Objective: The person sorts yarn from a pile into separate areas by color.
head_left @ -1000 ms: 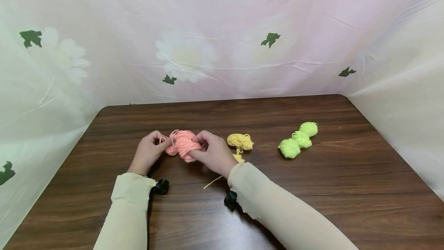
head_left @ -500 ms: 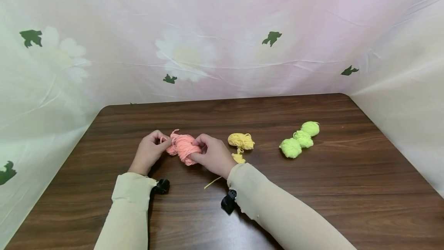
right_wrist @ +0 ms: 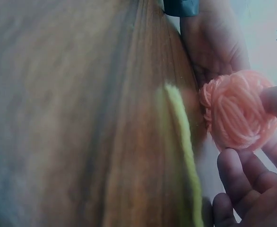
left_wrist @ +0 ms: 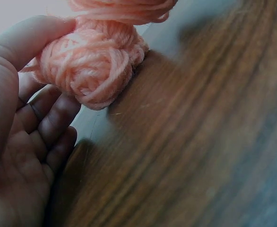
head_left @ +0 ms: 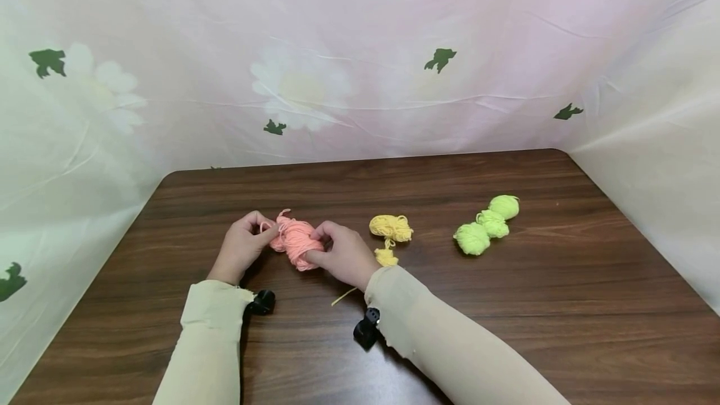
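A bundle of salmon-pink yarn (head_left: 298, 242) is held between both hands, left of the table's middle. My left hand (head_left: 239, 247) pinches its smaller left end, thumb on top, as the left wrist view shows with the pink yarn (left_wrist: 89, 66) close over the wood. At the bigger right end, my right hand (head_left: 345, 255) grips the wound yarn between thumb and fingers. The right wrist view has the round end of the pink yarn (right_wrist: 242, 111) between thumb and fingertips. A short loose strand sticks up at the bundle's far side.
Just right of my right hand lies a yellow yarn bundle (head_left: 390, 229), its tail (head_left: 343, 296) running out under the right wrist. Farther right sits a lime-green yarn bundle (head_left: 490, 224) of three lobes. The brown wooden table (head_left: 562, 280) meets a flowered cloth (head_left: 360, 80) behind.
My right hand has swung slightly toward me and left, tilting the right end of the pink yarn nearer. A loose strand now stands up at its top. The left hand has stayed in place.
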